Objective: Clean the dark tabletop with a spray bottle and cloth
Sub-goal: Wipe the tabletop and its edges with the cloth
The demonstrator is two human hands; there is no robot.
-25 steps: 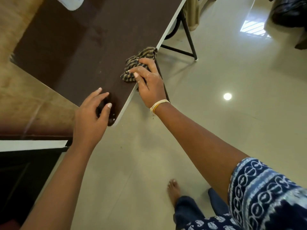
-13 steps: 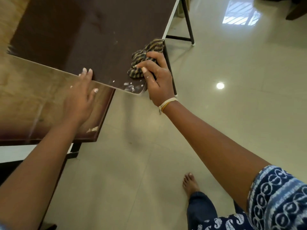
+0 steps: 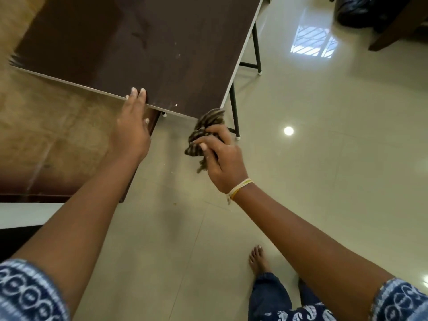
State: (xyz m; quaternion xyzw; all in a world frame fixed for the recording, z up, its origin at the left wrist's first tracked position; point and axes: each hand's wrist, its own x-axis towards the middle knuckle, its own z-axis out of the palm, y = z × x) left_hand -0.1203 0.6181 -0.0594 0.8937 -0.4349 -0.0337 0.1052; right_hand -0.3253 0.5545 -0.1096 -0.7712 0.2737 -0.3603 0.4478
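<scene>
The dark brown tabletop (image 3: 143,42) with a white edge fills the upper left. My left hand (image 3: 132,133) lies flat with its fingertips on the table's near edge. My right hand (image 3: 220,158) grips a bunched striped cloth (image 3: 206,128) just off the table's near right corner, over the floor. A few pale specks sit on the tabletop near that corner. No spray bottle is in view.
A lower light-brown wooden surface (image 3: 46,140) lies left, beneath the dark table. Black metal table legs (image 3: 234,107) stand at the right edge. Glossy beige floor tiles (image 3: 324,158) spread to the right; my bare foot (image 3: 258,260) stands below. Dark furniture (image 3: 393,22) sits top right.
My right hand has swept the cloth off the table's corner and now holds it over the floor. The white crumbs near the corner are gone. My left hand's fingertips stay on the near edge.
</scene>
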